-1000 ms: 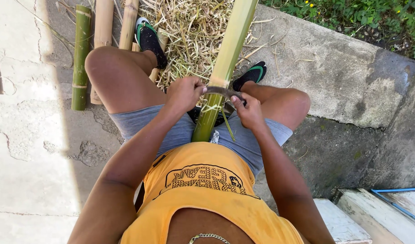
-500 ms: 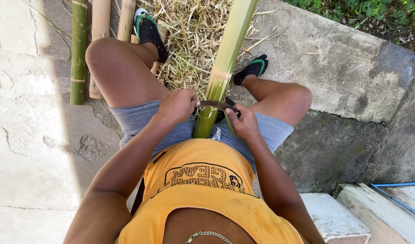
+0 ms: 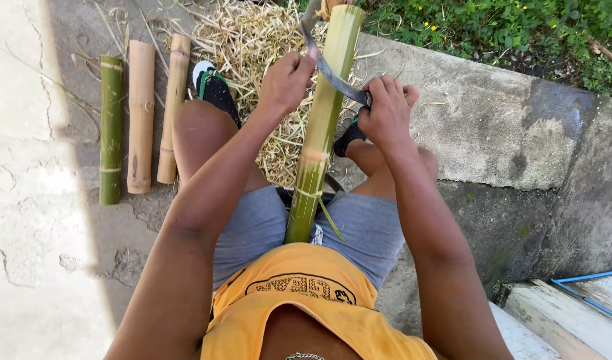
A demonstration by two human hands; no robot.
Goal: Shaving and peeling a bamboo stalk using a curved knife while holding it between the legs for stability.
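concrete ground [image 3: 33,220] — bamboo lengths [image 3: 141,113], straw shavings [image 3: 253,47]

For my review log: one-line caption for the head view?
Seated person's left hand and right hand draw a curved blade along a green bamboo pole.

Left arm: extended forward over the left thigh, elbow slightly bent. Left hand [image 3: 287,81]: closed in a fist, knuckles upward, thumb raised at the far side. Right arm: extended forward, forearm angled inward. Right hand [image 3: 386,110]: clenched, back of hand shown to the camera. Hands held apart, left a little farther forward.
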